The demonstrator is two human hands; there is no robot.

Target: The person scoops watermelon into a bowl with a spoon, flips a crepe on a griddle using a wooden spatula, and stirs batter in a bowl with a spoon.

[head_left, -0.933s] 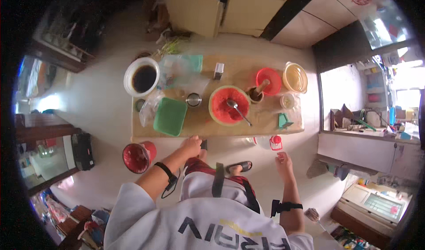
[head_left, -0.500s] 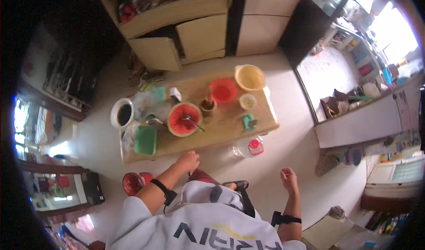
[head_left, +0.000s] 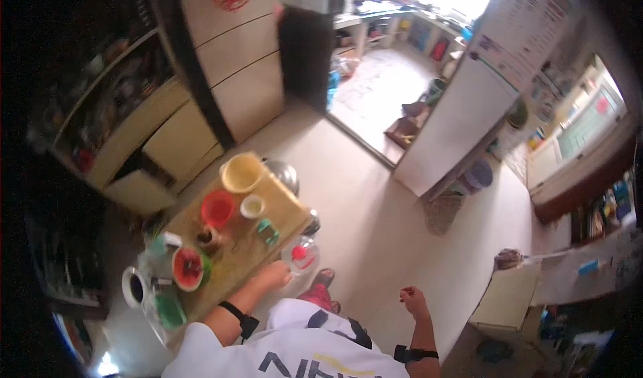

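My left hand (head_left: 274, 276) is over the near edge of a low wooden table (head_left: 234, 261), fingers curled in with nothing visible in them. Close beside it on the floor stands a clear plastic jug (head_left: 305, 256) with a red cap and handle. Out to the right, my right hand (head_left: 415, 301) hangs above the floor, loosely bent, fingers a little apart and holding nothing. On the table are a bowl with red contents (head_left: 189, 268), a red basin (head_left: 218, 208), a yellow basin (head_left: 242, 173), a small white bowl (head_left: 252, 206) and a green kitchen scale-like device (head_left: 268, 232).
A brown jar (head_left: 208, 237), a green tray (head_left: 170, 310) and a white pot with dark liquid (head_left: 136, 287) also stand on the table. Beyond the table are cabinets (head_left: 181, 140). A doorway leads to a kitchen, beside a white partition (head_left: 462, 127). A box-like cabinet (head_left: 506, 294) stands at the right.
My view has turned right, so the table now lies at the left and the doorway ahead. My left hand now appears beside the jug. My right hand stays out at my side.
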